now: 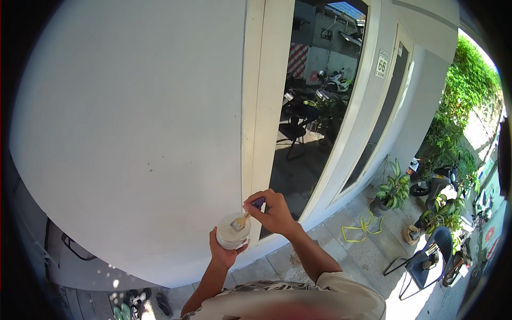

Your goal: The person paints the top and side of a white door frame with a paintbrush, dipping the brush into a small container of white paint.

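My left hand (226, 255) is wrapped round a round, whitish tub (230, 244) and holds it up in front of the wall. Pale stuff, perhaps paint, shows inside the tub. Pinched between the fingers of my right hand (273, 214) is a paintbrush (242, 220) with a dark purple handle end. Its bristles point down into the tub, at or just over the pale contents. Close beyond both hands stand the light grey wall (176, 133) and the cream frame (255, 106) of a glass panel. A few small dark marks dot the wall.
Dark glass (314, 133) beside the wall reflects motorbikes and a chair. On the paved floor (320, 248) to the right lie a yellow strap (362, 230), a potted plant (393, 189) and a dark chair (426, 261). Sandals (122, 311) and shoes lie at the lower left.
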Demonstrator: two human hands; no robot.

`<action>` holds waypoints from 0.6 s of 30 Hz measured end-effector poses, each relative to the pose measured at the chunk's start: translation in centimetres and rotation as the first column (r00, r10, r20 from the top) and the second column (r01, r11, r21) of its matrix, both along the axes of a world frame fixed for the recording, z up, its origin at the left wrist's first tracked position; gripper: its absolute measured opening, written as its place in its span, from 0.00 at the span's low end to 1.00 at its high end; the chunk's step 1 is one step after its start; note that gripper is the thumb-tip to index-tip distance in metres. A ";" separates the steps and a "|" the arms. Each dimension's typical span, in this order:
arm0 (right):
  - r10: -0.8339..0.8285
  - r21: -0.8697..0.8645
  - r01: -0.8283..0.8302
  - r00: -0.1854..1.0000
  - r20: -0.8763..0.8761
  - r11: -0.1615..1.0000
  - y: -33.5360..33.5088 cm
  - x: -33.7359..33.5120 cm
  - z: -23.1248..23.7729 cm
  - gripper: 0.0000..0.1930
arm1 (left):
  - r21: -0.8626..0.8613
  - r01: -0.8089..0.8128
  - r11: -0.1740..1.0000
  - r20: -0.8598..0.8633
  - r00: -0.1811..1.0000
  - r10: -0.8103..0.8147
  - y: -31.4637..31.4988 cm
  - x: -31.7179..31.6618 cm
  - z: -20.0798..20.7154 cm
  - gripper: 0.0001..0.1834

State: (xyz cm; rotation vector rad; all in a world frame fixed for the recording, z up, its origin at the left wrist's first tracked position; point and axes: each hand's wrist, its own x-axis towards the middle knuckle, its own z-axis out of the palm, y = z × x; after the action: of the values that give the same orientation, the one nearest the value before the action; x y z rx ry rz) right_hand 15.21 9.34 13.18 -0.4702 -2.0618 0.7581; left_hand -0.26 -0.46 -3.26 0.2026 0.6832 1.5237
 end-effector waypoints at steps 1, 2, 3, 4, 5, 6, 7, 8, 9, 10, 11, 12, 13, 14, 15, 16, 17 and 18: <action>-0.002 0.018 0.002 1.000 -0.010 1.000 0.1 1.0 0.2 0.06 | 0.018 0.002 1.000 -0.010 1.000 -0.002 0.3 0.8 0.0 0.35; -0.030 0.062 0.031 1.000 -0.006 0.998 0.2 2.0 0.5 0.05 | 0.024 0.014 1.000 -0.006 1.000 -0.014 0.6 1.5 0.0 0.36; -0.057 0.105 0.058 0.998 -0.003 0.993 0.4 2.9 0.7 0.06 | 0.030 0.024 0.999 -0.002 1.000 -0.024 1.2 2.1 0.3 0.36; -0.072 0.026 0.072 0.997 -0.024 0.997 0.4 3.5 1.0 0.06 | 0.000 0.013 1.000 -0.019 1.000 -0.013 1.3 3.0 1.0 0.36; -0.066 0.036 0.067 0.997 -0.028 0.997 0.4 4.4 1.3 0.06 | 0.011 0.008 1.000 -0.023 1.000 -0.007 1.7 3.8 1.2 0.36; -0.078 0.023 0.079 0.996 -0.053 0.997 0.5 5.3 1.5 0.06 | 0.022 0.014 1.000 -0.022 1.000 -0.014 1.9 4.7 1.1 0.36; -0.089 0.009 0.090 0.993 -0.075 0.996 0.6 6.5 1.7 0.06 | 0.033 0.021 0.999 -0.019 1.000 -0.020 2.2 5.7 1.2 0.36; -0.082 0.018 0.084 0.994 -0.075 0.996 0.9 7.6 1.8 0.06 | 0.041 0.014 0.999 -0.019 1.000 -0.013 2.5 6.8 1.5 0.36; -0.127 0.089 0.132 0.990 -0.054 0.987 1.3 8.7 1.7 0.07 | 0.029 0.024 0.999 -0.024 0.999 -0.024 2.7 8.0 1.9 0.35; -0.177 0.161 0.180 0.984 -0.037 0.970 1.6 9.8 1.7 0.07 | 0.017 0.038 0.999 -0.028 0.999 -0.038 3.0 9.1 2.1 0.35; -0.173 0.166 0.176 0.984 -0.035 0.970 1.9 11.0 1.8 0.07 | 0.022 0.034 0.999 -0.026 0.999 -0.034 3.5 10.3 2.0 0.35; -0.143 0.031 0.145 0.988 -0.063 0.989 2.1 12.2 1.8 0.07 | 0.022 0.049 0.999 0.007 0.999 -0.049 4.2 11.4 1.7 0.35; -0.116 -0.109 0.106 0.989 -0.093 0.988 2.3 13.3 1.8 0.08 | 0.019 0.062 0.998 0.041 0.997 -0.063 4.4 12.5 1.8 0.35; -0.110 -0.111 0.100 0.990 -0.089 0.989 2.6 14.5 1.9 0.08 | 0.016 0.056 0.998 0.045 0.997 -0.056 4.6 13.8 2.1 0.35; -0.110 -0.114 0.101 0.991 -0.078 0.988 2.9 15.7 2.2 0.08 | -0.013 0.040 0.999 0.040 0.998 -0.039 4.9 15.0 2.6 0.34; -0.113 -0.118 0.105 0.991 -0.065 0.987 3.1 16.8 2.3 0.09 | -0.044 0.027 0.999 0.037 0.999 -0.026 5.0 16.2 3.0 0.34; -0.107 -0.123 0.099 0.993 -0.058 0.987 3.5 17.7 2.1 0.09 | -0.049 0.021 0.999 0.044 0.999 -0.019 5.2 17.2 2.9 0.34; -0.124 -0.287 0.079 0.982 -0.143 0.955 4.3 18.6 1.6 0.09 | -0.044 0.028 0.999 0.058 0.998 -0.025 5.7 18.1 2.8 0.34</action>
State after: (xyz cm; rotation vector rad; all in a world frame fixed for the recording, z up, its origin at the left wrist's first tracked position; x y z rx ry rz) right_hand 33.78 13.62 14.77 -0.6473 -1.7747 0.9991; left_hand 17.80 5.20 -0.46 0.1335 0.6661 1.4819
